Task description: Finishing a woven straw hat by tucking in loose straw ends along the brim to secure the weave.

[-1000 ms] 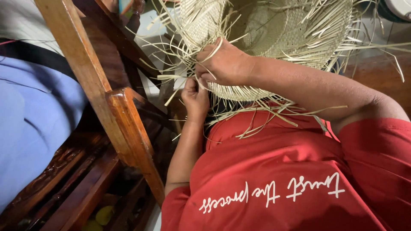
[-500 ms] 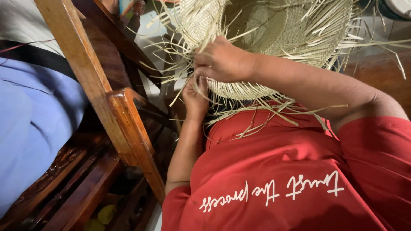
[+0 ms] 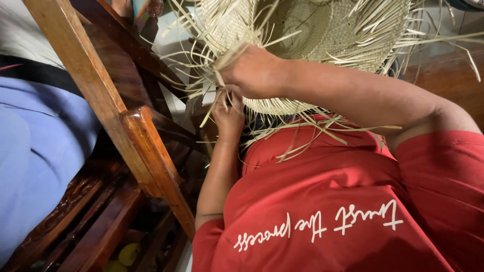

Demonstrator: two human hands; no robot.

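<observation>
Up close, both hands work at the near edge of a half-woven straw hat (image 3: 307, 45), which sits against the person's chest above the red shirt (image 3: 327, 201), its unfinished brim bristling with loose straw strips (image 3: 302, 133). The right hand (image 3: 252, 73) reaches across the brim, its fingers closed around a small bundle of those strips at the weave's edge. The left hand (image 3: 229, 118) comes up just beneath it, fingers pinched on a strip or two hanging down, though its fingertips are partly hidden behind the right hand. A carved wooden chair frame (image 3: 126, 131) stands close on the left, beside a lilac cloth (image 3: 30, 151). Judging from this, the risks are a dry strip cracking if bent too sharply, the tension slackening so the weave gapes, or loose ends snagging on the chair's wood.
</observation>
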